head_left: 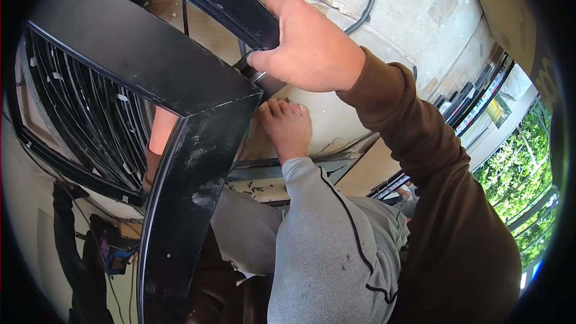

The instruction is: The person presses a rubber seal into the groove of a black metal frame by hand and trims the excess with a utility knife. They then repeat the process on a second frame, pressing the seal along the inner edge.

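Note:
A large black frame with a mitred corner (222, 105) fills the left and centre of the head view. My right hand (309, 48) is closed on the end of a black profile (222, 0), just above that corner, thumb on the near side. A short metallic piece shows below the thumb, next to the joint. Behind the frame, part of my left hand or wrist (163, 131) shows below the upper bar; its fingers are hidden. White scuffs mark the frame's lower bar.
Many long black strips (90, 102) lie at the left. My bare foot (285, 126) is on the floor just below the corner. A black cable (369, 6) crosses the floor covering. Dark clothing (75, 246) hangs at lower left; more profiles (480, 93) lie at right.

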A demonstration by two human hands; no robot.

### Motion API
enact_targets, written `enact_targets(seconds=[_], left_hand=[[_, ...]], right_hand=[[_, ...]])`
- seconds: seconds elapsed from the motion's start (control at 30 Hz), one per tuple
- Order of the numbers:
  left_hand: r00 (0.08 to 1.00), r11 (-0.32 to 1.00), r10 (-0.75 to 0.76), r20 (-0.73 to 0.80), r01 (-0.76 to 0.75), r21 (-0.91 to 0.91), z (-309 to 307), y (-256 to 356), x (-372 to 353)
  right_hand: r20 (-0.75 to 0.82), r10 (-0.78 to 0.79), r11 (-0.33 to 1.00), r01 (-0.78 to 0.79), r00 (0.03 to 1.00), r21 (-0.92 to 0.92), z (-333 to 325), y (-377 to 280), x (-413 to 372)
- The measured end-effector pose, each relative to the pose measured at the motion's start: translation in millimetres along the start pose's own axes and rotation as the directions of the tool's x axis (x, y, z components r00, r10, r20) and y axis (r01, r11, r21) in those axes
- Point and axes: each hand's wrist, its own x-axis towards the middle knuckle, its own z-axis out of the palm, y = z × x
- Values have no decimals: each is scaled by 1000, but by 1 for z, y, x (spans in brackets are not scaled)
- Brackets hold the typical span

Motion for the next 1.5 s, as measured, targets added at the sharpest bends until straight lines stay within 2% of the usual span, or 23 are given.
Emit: enact_targets(seconds=[0.1, 0.17, 0.2, 0.27, 0.3, 0.4, 0.47, 0.6, 0.63, 0.7, 0.77, 0.87, 0.9, 1.07, 1.33, 1.5], left_hand=[[993, 994, 84, -77, -78, 77, -15, -2, 4], [992, 992, 107, -67, -102, 70, -30, -14, 9], [992, 993, 116, -50, -114, 38, -39, -26, 13], [993, 985, 109, 42, -103, -137, -66, -66, 32], [990, 970, 113, 89, -90, -227, -81, -85, 43], [961, 875, 111, 253, 27, -484, -124, -127, 67], [923, 802, 99, 372, 147, -580, -145, -139, 76], [848, 681, 83, 523, 335, -652, -165, -145, 91], [840, 662, 86, 536, 353, -660, -168, -146, 95], [819, 623, 86, 567, 400, -672, -173, -148, 101], [807, 596, 96, 583, 423, -683, -176, -149, 107], [795, 556, 108, 597, 450, -699, -175, -149, 114], [794, 542, 107, 598, 458, -705, -177, -148, 115], [784, 505, 134, 607, 473, -722, -173, -146, 127], [821, 541, 183, 540, 375, -753, -177, -151, 124], [834, 564, 204, 512, 327, -758, -180, -153, 122]], right_hand=[[-5, -5, 1000, 5, 1000, -23, -2, -2, -1], [-7, -33, 999, 32, 999, -31, -1, -2, -2], [2, -44, 998, 44, 999, -32, 0, -1, -2], [-2, -78, 997, 78, 997, -29, -1, 0, -1], [23, -39, 998, 40, 999, -43, -5, -4, -2], [33, -22, 996, 24, 999, -85, -7, -2, -2], [38, -9, 999, 11, 999, -45, -9, -4, -3], [-56, -82, 996, 84, 995, 27, -2, 3, -6], [-10, -26, 999, 26, 1000, 36, -7, -1, -7], [-3, -7, 996, 7, 1000, 86, -9, -2, -2], [44, 27, 993, -32, 999, 115, -11, -4, 0], [25, 7, 993, -10, 1000, 115, -10, -2, 1], [71, 48, 991, -56, 996, 118, -17, -9, 0], [17, -3, 998, 2, 1000, 58, -11, -2, 5], [8, -60, 998, 60, 998, -4, -3, 2, 4], [24, -16, 999, 17, 1000, -48, 1, -5, 3]])
